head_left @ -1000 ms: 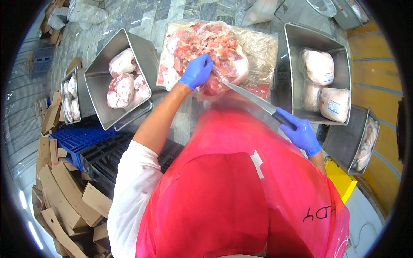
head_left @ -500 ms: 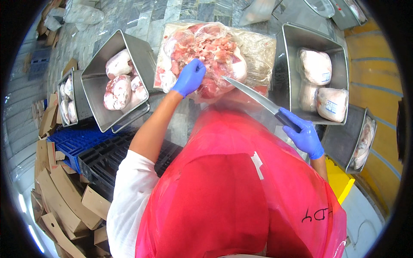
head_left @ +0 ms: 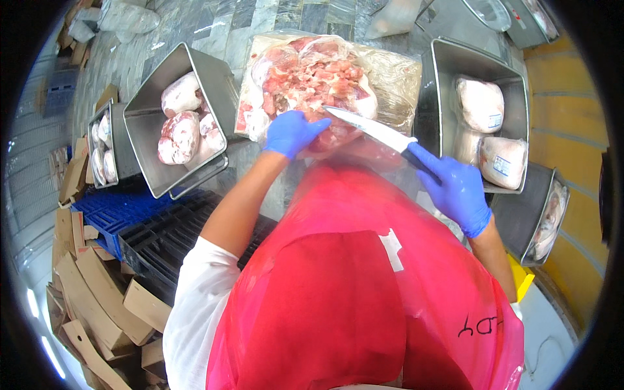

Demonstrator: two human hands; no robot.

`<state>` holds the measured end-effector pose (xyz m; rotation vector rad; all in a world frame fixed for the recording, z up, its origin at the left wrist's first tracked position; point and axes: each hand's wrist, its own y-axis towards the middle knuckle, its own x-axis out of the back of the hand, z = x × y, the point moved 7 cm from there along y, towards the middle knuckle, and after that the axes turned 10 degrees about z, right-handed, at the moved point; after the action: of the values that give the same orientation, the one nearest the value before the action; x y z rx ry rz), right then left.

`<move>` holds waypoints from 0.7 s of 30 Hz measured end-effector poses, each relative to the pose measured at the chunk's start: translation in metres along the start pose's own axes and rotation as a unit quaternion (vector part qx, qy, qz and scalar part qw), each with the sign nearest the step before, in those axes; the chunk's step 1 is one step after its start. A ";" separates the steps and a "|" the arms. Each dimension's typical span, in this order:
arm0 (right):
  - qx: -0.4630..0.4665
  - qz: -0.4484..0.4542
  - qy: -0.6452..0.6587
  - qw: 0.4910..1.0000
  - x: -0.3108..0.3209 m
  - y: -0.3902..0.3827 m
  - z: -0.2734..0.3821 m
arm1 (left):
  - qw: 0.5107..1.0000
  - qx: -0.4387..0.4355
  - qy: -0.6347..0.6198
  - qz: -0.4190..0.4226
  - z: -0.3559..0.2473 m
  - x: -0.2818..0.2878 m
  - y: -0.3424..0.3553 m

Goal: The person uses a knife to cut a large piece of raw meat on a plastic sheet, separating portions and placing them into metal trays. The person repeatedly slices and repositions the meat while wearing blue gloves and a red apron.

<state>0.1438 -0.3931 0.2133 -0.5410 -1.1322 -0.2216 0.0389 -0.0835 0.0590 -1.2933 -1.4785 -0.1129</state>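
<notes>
A pile of raw pink meat (head_left: 318,78) lies on plastic on a board (head_left: 393,78) in the middle. My left hand (head_left: 292,133), in a blue glove, is at the near left of the meat, fingers bent onto it and thumb toward the right. My right hand (head_left: 448,185), also gloved, is closed round the dark handle of a long knife (head_left: 367,125). The blade points up and left, its tip over the meat just above my left thumb. A red plastic apron (head_left: 312,292) covers my front below.
Steel bins with meat pieces stand at the left (head_left: 143,120) and right (head_left: 442,71), with smaller bins beyond (head_left: 101,143) and lower right (head_left: 513,211). Blue (head_left: 110,214) and black (head_left: 156,247) plastic pallets and flattened cardboard (head_left: 97,292) lie lower left. A yellow wall runs along the right.
My left hand has moved down and slightly right along the meat, its thumb now stretched rightward. My right hand has moved up and left with the knife.
</notes>
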 end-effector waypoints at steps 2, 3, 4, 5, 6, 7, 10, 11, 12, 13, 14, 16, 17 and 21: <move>0.013 0.029 -0.068 0.997 0.027 0.020 0.024 | 0.999 -0.031 -0.022 -0.018 -0.006 -0.011 0.006; 0.019 0.042 -0.102 0.994 0.040 0.030 0.036 | 0.997 -0.039 -0.060 -0.019 -0.002 -0.014 0.008; 0.052 0.047 -0.133 0.989 0.050 0.040 0.050 | 0.994 -0.045 -0.101 -0.019 0.003 -0.019 0.009; 0.068 0.047 -0.157 0.984 0.053 0.047 0.059 | 0.988 -0.055 -0.141 -0.019 0.006 -0.025 0.011; 0.085 0.047 -0.181 0.979 0.056 0.053 0.069 | 0.983 -0.055 -0.172 -0.026 0.011 -0.029 0.011; 0.102 0.050 -0.205 0.972 0.056 0.058 0.076 | 0.977 -0.055 -0.204 -0.033 0.015 -0.033 0.009; 0.046 0.092 -0.164 0.981 0.036 0.064 0.069 | 0.965 -0.060 -0.250 -0.052 0.020 -0.040 0.005; 0.026 0.108 -0.151 0.982 0.028 0.061 0.063 | 0.963 -0.059 -0.256 -0.059 0.023 -0.042 0.001; -0.001 0.117 -0.134 0.984 0.017 0.056 0.050 | 0.956 -0.065 -0.279 -0.057 0.024 -0.047 0.002; -0.016 0.097 -0.118 0.988 0.004 0.047 0.042 | 0.949 -0.075 -0.302 -0.052 0.025 -0.052 0.005; -0.029 0.075 -0.098 0.992 -0.016 0.036 0.032 | 0.942 -0.083 -0.321 -0.049 0.025 -0.055 0.007; -0.028 0.010 -0.060 0.998 -0.045 0.021 0.018 | 0.941 -0.086 -0.325 -0.042 0.025 -0.056 0.007; -0.033 -0.004 -0.053 0.998 -0.059 0.016 0.014 | 0.941 -0.090 -0.323 -0.038 0.023 -0.054 0.007; -0.052 -0.052 -0.016 0.997 -0.084 0.008 0.014 | 0.929 -0.087 -0.361 0.003 0.030 -0.051 0.008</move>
<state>0.1005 -0.3875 0.1392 -0.5801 -1.1860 -0.3646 0.0149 -0.0928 0.0049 -1.5730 -2.1204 0.2746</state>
